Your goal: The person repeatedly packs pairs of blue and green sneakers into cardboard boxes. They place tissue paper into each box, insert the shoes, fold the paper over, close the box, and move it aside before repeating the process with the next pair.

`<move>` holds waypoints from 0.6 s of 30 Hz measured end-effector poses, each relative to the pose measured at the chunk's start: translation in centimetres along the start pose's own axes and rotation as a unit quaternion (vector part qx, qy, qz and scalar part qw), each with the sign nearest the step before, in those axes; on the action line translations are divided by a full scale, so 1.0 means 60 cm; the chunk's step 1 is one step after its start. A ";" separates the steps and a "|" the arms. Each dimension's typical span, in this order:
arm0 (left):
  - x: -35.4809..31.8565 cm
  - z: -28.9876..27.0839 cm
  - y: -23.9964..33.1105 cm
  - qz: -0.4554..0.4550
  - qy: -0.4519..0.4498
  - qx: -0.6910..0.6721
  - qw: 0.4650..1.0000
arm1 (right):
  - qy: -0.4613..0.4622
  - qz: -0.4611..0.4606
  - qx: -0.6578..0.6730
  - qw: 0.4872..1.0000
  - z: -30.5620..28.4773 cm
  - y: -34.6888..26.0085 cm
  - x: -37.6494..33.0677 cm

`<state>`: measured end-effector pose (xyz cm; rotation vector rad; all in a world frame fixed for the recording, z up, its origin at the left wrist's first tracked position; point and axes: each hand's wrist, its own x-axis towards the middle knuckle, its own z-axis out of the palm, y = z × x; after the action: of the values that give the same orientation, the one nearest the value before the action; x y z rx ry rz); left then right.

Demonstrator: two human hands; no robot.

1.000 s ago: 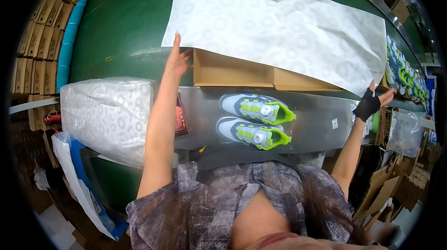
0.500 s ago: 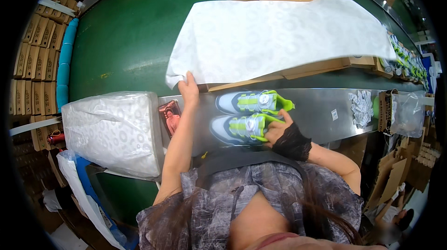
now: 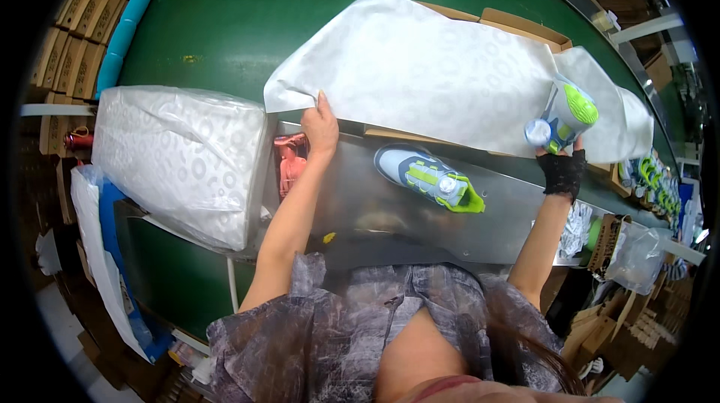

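My left hand (image 3: 321,129) pinches the near left corner of a white patterned sheet of tissue paper (image 3: 420,65). That sheet lies across an open cardboard box (image 3: 525,26), hiding most of it. In my right hand (image 3: 559,154), which wears a black fingerless glove, a light-blue and lime-green sneaker (image 3: 568,114) is held up over the sheet's right part, its green-patched sole partly showing. The matching sneaker (image 3: 429,178) rests on the metal ledge (image 3: 352,200) between my arms, its toe pointing left.
At left stands a plastic-wrapped stack of tissue paper (image 3: 180,167), beside a red shiny packet (image 3: 291,163). Small white packets (image 3: 574,229) lie right of my right forearm. More sneakers (image 3: 652,182) line the far right of the green table (image 3: 217,43). Stacked shoeboxes (image 3: 79,50) stand at left.
My right hand has lifted one sneaker off the ledge and carried it right and away, over the sheet. My left hand still grips the sheet's corner. The view has turned somewhat.
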<state>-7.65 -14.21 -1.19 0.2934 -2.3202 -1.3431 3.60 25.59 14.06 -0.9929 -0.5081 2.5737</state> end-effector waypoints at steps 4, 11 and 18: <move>0.010 -0.021 0.037 -0.012 -0.037 0.039 0.998 | -0.034 -0.022 -0.233 0.972 0.060 0.047 -0.039; 0.035 -0.034 0.127 0.215 -0.042 -0.028 0.975 | -0.158 -0.355 -0.644 0.659 0.039 0.265 0.129; 0.013 0.018 0.221 0.249 -0.458 -0.105 0.847 | -0.388 -0.141 -0.810 0.417 0.079 0.352 0.047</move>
<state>-8.39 -7.00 9.97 -1.1958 -2.5805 -1.6189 -5.45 7.23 6.44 0.3315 -3.2175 1.2024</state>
